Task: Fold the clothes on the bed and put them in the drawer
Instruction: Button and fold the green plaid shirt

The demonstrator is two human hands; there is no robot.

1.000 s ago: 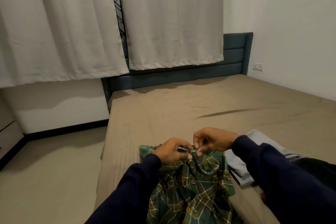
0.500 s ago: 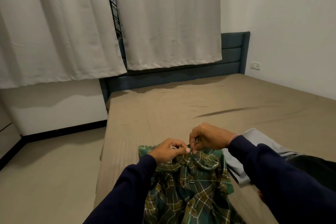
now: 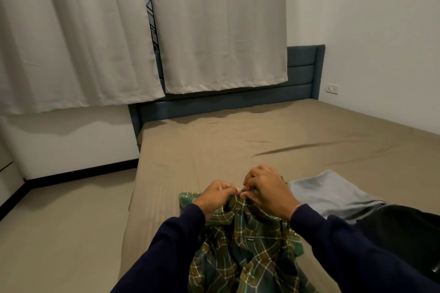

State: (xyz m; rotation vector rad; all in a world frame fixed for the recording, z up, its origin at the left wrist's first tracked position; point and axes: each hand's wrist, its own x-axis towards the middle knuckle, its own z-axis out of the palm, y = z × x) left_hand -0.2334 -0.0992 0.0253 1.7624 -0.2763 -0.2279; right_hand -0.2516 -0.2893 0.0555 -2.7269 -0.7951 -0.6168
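A green and yellow plaid shirt (image 3: 247, 245) lies crumpled on the brown bed (image 3: 238, 145), close to me at the near left corner. My left hand (image 3: 215, 196) pinches the shirt's collar area from the left. My right hand (image 3: 266, 189) pinches the same spot from the right, fingertips nearly meeting the left hand's. A grey garment (image 3: 331, 191) lies flat just right of the shirt. A black garment (image 3: 404, 228) lies beyond my right sleeve, partly hidden by it. No drawer is visible.
A dark blue headboard (image 3: 300, 74) stands at the far end under pale curtains (image 3: 214, 26). A white wall with a socket (image 3: 332, 89) runs along the bed's right side. Beige floor (image 3: 66, 221) lies left of the bed.
Both hands stayed together at the shirt's collar. The right hand turned so its back faces me more. The view shifted slightly.
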